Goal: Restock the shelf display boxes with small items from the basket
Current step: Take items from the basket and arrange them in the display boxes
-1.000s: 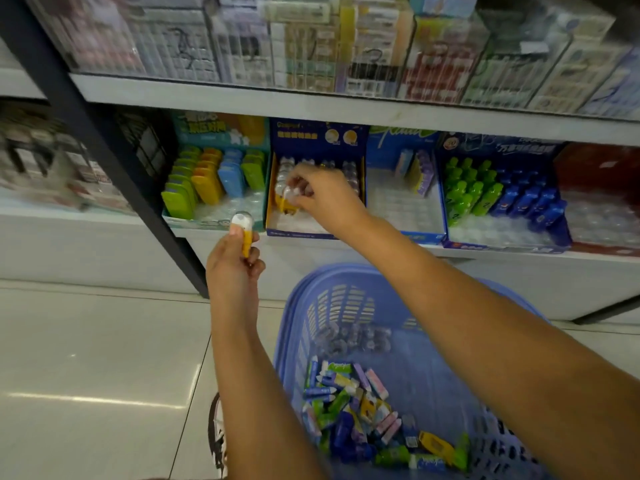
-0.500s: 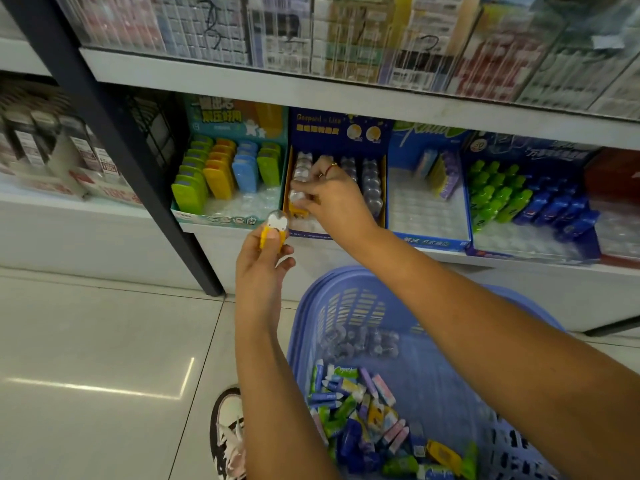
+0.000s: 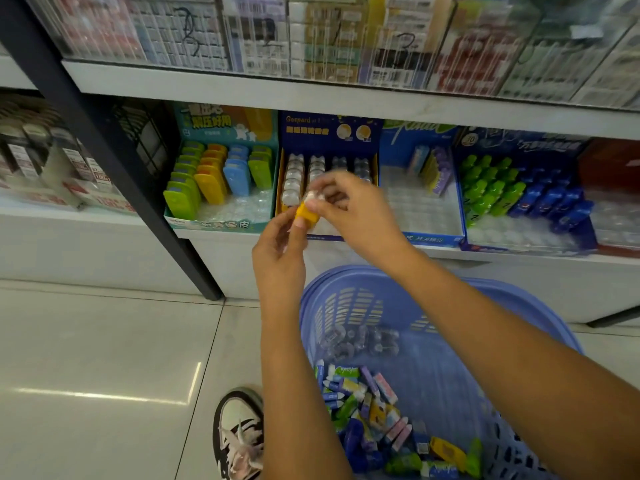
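Note:
A small yellow item with a clear domed cap (image 3: pixel 308 212) is held between both hands in front of the dark blue display box (image 3: pixel 329 133). My left hand (image 3: pixel 280 258) pinches its yellow base from below. My right hand (image 3: pixel 353 209) pinches its clear top from the right. The box holds rows of clear-capped items (image 3: pixel 294 178) at its back. The blue plastic basket (image 3: pixel 349 299) stands on the floor below my arms, with several mixed small items (image 3: pixel 367 407) piled inside.
Left of the dark blue box is a teal box with green, orange and blue items (image 3: pixel 214 178). To its right stand a half-filled blue box (image 3: pixel 422 202) and a box of green and blue bottles (image 3: pixel 512 195). My shoe (image 3: pixel 239 434) is on the tiled floor.
My right hand left the dark blue box and came back to meet the left hand. The left hand rose with the yellow item, which both hands now hold. The view shifted closer.

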A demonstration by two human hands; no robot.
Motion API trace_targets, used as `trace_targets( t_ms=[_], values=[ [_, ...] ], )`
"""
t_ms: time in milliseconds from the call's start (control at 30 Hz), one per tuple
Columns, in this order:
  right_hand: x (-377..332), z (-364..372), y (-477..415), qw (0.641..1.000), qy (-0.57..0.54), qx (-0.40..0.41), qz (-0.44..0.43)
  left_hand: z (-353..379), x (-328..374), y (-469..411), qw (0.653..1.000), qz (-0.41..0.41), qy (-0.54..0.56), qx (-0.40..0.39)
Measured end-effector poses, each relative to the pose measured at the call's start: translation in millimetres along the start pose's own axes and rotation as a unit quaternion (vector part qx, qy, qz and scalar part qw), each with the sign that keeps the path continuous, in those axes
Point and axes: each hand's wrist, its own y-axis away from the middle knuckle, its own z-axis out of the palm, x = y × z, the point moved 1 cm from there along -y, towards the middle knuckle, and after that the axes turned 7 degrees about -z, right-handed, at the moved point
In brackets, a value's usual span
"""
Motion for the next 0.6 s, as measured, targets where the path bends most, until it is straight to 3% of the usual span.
trace_targets(
  t_ms=[100, 200, 600],
  values=[
    [6.0, -6.1, -14.0, 0.996, 0.081, 0.022, -0.038, 2.4, -2.6, -2.4, 0.983, 0.060, -0.160, 0.064],
    [16.9, -2.5, -22.0, 0.985, 0.160, -0.023, -0.059, 5.2, -7.7, -1.6, 0.971, 0.086, -0.216, 0.057],
    [28.9, 6.9, -32.5, 0.953, 0.288, -0.056, -0.081, 8.8, -23.3, -3.1, 0.971, 0.060, -0.227, 0.052]
  ],
)
